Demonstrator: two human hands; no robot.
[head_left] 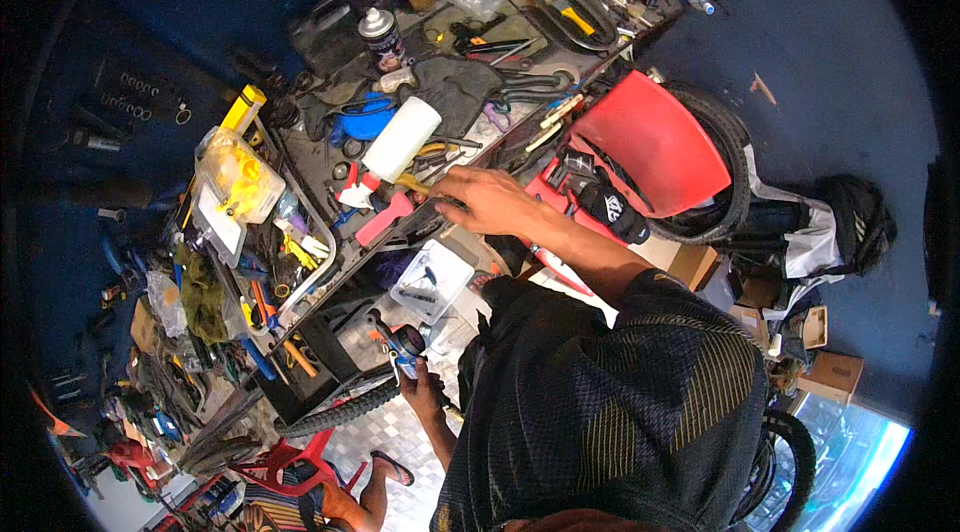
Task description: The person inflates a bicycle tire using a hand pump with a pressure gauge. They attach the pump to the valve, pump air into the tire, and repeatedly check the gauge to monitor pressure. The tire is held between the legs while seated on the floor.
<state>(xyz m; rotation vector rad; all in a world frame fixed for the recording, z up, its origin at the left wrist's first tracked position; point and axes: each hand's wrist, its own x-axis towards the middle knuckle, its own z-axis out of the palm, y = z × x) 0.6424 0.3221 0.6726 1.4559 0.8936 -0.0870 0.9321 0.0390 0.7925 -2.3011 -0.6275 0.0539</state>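
My right hand (484,200) reaches over the front edge of the cluttered workbench (345,254), fingers apart and bent downward. A yellow-brown handle (410,183) lies just beside its fingertips, along with a white roll (402,137) and a pink-red flat handle (384,220). Lower down, off the bench, my left hand (424,390) is closed round a small blue-and-white container (406,364) with a round black top. An orange-and-metal tool (378,328) shows right by it; whether that hand holds it too, I cannot tell. A white plastic tub (431,280) with small parts sits between my hands.
Spray can (380,40), black cloth (455,90) and an oval metal tray (576,16) crowd the bench. A tray of yellow-handled items (240,187) stands left. Beyond my right arm are a red curved panel (655,147) and wheel (735,167). Another person's sandalled foot (393,469) is near a red chair (285,467).
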